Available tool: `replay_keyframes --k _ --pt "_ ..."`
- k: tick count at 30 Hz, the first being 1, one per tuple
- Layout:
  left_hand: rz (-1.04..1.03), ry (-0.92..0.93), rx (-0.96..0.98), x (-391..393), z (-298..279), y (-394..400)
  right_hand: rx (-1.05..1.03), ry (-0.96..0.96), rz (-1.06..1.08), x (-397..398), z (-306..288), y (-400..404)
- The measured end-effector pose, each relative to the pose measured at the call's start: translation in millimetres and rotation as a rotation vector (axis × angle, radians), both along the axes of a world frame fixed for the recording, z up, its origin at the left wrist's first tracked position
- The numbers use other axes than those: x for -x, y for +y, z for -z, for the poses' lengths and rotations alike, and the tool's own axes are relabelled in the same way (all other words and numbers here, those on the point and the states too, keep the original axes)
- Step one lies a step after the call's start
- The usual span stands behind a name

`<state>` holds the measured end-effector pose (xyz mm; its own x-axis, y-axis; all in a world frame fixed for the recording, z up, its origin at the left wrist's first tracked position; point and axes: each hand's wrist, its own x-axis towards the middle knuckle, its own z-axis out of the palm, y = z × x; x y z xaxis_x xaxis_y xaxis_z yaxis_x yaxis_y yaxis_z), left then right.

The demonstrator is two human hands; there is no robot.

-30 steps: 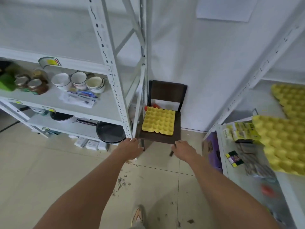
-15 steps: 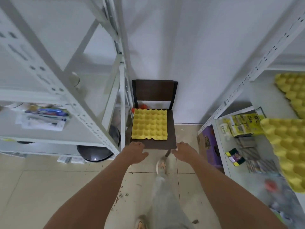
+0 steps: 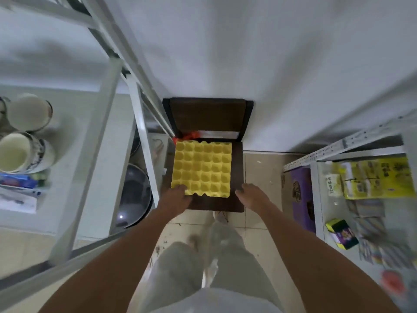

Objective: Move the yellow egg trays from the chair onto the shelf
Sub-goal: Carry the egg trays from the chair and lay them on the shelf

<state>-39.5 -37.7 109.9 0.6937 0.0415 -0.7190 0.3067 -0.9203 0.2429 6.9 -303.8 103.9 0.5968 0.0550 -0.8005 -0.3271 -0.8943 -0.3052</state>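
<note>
A yellow egg tray (image 3: 202, 168) lies flat on the seat of a dark brown chair (image 3: 237, 177) that stands against the white wall. My left hand (image 3: 177, 197) rests on the tray's near left corner, fingers over its edge. My right hand (image 3: 251, 195) hovers at the seat's right front, just right of the tray, fingers apart and empty. The white metal shelf (image 3: 338, 152) on the right holds small packets; no egg trays show on it in this view.
A second white rack (image 3: 101, 136) on the left carries bowls (image 3: 20, 152) and cups, with a dark pan (image 3: 133, 195) below. A purple box (image 3: 302, 197) sits on the floor right of the chair. Something orange (image 3: 189, 135) lies behind the tray. My legs fill the tiled gap.
I have stepped closer to the chair, and the view now looks down more steeply. My left hand has reached the tray's near left corner; my right hand moved beside the tray.
</note>
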Motion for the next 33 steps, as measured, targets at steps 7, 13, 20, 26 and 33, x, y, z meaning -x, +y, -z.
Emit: replay_keyframes --k 7,13,20,26,33 --pt "-0.227 0.026 -0.006 -40 100 36 -0.022 0.037 0.171 -45 98 14" --pt "-0.344 0.019 0.026 -60 194 72 -0.029 0.014 0.375 -61 197 29" --pt "-0.424 -0.032 -0.003 -67 265 89 -0.060 -0.070 0.459 -68 267 44" --pt "-0.436 -0.020 -0.008 -72 283 97 -0.026 -0.162 0.507 -65 277 53" --pt "-0.447 -0.021 0.023 -72 264 98 0.037 -0.204 0.521 -44 244 55"
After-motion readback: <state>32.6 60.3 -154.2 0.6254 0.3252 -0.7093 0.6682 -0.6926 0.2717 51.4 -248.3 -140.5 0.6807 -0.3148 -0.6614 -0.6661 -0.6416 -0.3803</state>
